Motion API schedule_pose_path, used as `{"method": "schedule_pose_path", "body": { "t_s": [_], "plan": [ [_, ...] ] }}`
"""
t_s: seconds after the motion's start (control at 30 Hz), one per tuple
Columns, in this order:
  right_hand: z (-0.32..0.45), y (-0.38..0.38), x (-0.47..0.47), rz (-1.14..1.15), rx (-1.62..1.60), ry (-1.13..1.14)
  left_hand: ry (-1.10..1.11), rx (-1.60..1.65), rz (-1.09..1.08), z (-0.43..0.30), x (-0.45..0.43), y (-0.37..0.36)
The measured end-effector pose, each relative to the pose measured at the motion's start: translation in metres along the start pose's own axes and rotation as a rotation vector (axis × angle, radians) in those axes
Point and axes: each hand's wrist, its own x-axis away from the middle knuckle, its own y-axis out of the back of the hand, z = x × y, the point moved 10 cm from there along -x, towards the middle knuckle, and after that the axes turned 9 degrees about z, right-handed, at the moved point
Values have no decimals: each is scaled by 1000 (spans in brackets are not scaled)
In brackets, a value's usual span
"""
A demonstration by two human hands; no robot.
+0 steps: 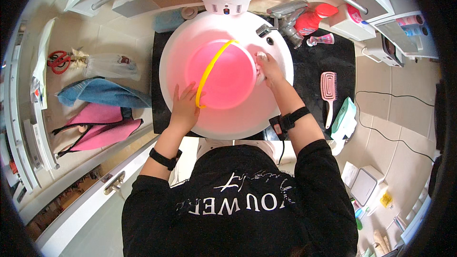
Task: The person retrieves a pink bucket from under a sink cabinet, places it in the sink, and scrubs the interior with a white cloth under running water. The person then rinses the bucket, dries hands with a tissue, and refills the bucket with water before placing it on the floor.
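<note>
A pink plastic bucket (228, 75) stands in a round white washbasin (232, 128), and its yellow handle (206, 73) arcs across the mouth. My left hand (185, 105) rests against the bucket's near left outer side, fingers spread, close to the lower end of the handle. On the opposite side my right hand (268, 67) has a crumpled white cloth or tissue (261, 56) in its fingers, pressed at the bucket's outer wall. Part of that cloth is hidden by the hand. Both wrists wear black straps.
Behind the basin are a chrome faucet (285, 25) and a red bottle (310, 19). A pink hairbrush (329, 91) and a mint-green packet (344, 117) lie on the black countertop (307, 78). Blue cloth (101, 92) and red-handled scissors (59, 61) are at left.
</note>
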Motion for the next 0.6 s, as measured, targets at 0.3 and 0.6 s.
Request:
{"method": "schedule_pose_path", "body": {
  "t_s": [0.3,0.6],
  "plan": [
    [25,25,8,-209,283,50,94,742,-269,14,10,18],
    [114,-54,76,-13,757,394,436,1217,-412,75,-18,-38]
  ]
}}
